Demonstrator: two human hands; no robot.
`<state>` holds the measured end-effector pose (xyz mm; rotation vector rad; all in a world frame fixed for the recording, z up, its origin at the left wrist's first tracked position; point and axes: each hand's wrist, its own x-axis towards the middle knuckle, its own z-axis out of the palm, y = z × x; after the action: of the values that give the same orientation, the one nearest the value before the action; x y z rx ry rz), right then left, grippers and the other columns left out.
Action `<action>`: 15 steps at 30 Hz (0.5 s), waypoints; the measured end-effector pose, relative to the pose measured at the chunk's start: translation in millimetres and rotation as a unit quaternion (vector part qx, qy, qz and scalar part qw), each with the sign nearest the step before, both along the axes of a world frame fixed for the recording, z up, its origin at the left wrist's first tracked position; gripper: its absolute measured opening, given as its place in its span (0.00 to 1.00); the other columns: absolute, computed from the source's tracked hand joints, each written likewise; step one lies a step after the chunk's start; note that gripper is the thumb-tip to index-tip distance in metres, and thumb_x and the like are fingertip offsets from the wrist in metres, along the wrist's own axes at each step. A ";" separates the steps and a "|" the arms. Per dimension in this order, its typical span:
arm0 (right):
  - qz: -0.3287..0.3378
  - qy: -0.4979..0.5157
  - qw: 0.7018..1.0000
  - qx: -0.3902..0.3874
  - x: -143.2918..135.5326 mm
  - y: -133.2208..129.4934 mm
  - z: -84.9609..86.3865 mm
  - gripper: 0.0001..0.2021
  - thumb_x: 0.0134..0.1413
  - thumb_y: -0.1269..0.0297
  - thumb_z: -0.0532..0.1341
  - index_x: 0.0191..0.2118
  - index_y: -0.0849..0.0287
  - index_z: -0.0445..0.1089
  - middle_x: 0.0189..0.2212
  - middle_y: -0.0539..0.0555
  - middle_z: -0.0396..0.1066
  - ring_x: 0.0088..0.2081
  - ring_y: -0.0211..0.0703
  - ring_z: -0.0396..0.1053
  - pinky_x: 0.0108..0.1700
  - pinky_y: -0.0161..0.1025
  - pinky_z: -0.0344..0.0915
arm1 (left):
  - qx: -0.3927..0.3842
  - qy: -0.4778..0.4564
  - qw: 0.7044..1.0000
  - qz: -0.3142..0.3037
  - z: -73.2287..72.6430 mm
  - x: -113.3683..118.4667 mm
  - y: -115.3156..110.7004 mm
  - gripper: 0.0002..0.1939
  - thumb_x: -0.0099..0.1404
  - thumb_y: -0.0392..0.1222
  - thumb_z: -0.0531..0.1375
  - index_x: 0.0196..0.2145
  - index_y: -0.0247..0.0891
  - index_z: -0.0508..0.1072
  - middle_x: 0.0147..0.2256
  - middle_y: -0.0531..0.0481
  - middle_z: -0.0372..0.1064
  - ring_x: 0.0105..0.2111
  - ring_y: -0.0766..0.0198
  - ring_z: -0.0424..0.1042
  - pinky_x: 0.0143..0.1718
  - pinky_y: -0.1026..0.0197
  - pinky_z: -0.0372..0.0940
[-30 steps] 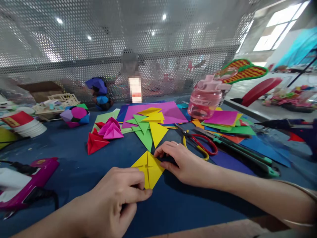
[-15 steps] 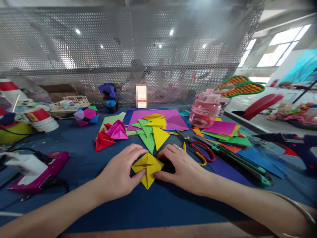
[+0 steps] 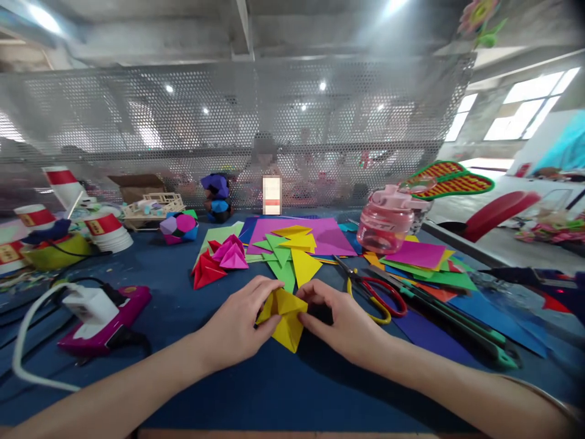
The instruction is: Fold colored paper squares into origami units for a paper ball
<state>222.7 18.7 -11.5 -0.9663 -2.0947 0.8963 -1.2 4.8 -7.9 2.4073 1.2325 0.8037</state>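
Between my two hands is a folded yellow origami paper (image 3: 289, 320), raised into a puffed shape with a hollow at its upper left. My left hand (image 3: 240, 320) pinches its left side, thumb in front and fingers behind. On the other side my right hand (image 3: 336, 314) grips the right corner between thumb and fingers. Just beyond lie folded yellow triangles (image 3: 305, 266) and green folded pieces (image 3: 278, 253). A red folded paper piece (image 3: 208, 270) and a pink one (image 3: 231, 252) sit to the left of these.
Right of my hand are scissors (image 3: 379, 296), a green-and-black cutter (image 3: 466, 323), coloured paper sheets (image 3: 415, 254), a pink bottle (image 3: 386, 222) and a glue gun (image 3: 539, 280). A magenta power strip (image 3: 107, 329) with cords lies left. Paper cups (image 3: 107, 231) and a perforated screen (image 3: 297, 140) stand behind.
The yellow paper has gone from a flat, creased diamond to a raised, opened shape, tilted between my hands. The camera view has tipped upward and turned slightly left.
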 end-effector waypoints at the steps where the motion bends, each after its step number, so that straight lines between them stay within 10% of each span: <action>1: -0.014 0.005 1.000 0.019 -0.4 1.6 0.9 0.08 0.56 0.71 0.59 0.42 0.56 0.66 0.38 0.51 0.73 0.40 0.43 0.71 0.43 0.38 0.65 | 0.000 -0.011 1.000 0.006 1.3 0.3 0.2 0.19 0.65 0.36 0.57 0.54 0.40 0.65 0.45 0.46 0.67 0.37 0.61 0.68 0.41 0.58 0.64; 8: -0.039 0.060 0.997 0.033 -11.3 12.9 11.5 0.10 0.59 0.65 0.57 0.46 0.56 0.67 0.39 0.52 0.72 0.41 0.44 0.69 0.45 0.41 0.64 | -0.068 -0.112 0.990 0.044 6.4 -2.3 5.4 0.10 0.68 0.41 0.56 0.30 0.36 0.71 0.28 0.52 0.66 0.28 0.66 0.65 0.30 0.63 0.60; 11: -0.048 0.075 0.996 0.007 -20.3 18.8 14.1 0.15 0.57 0.63 0.59 0.50 0.57 0.64 0.35 0.52 0.71 0.38 0.44 0.69 0.43 0.42 0.65 | -0.135 -0.157 0.975 0.079 1.8 -7.6 13.1 0.12 0.70 0.44 0.56 0.34 0.34 0.72 0.23 0.55 0.64 0.23 0.68 0.66 0.25 0.65 0.63; 15: -0.058 0.117 0.989 -0.063 -32.1 25.9 16.5 0.21 0.53 0.59 0.63 0.51 0.58 0.61 0.37 0.54 0.72 0.38 0.45 0.71 0.39 0.41 0.68 | -0.181 -0.222 0.950 0.124 -3.0 -13.4 23.2 0.15 0.70 0.46 0.59 0.49 0.35 0.70 0.45 0.46 0.71 0.39 0.61 0.74 0.39 0.54 0.72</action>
<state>190.6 44.6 5.0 -0.9844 -1.7847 1.0394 -14.6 28.0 -10.9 1.6854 1.3629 1.0178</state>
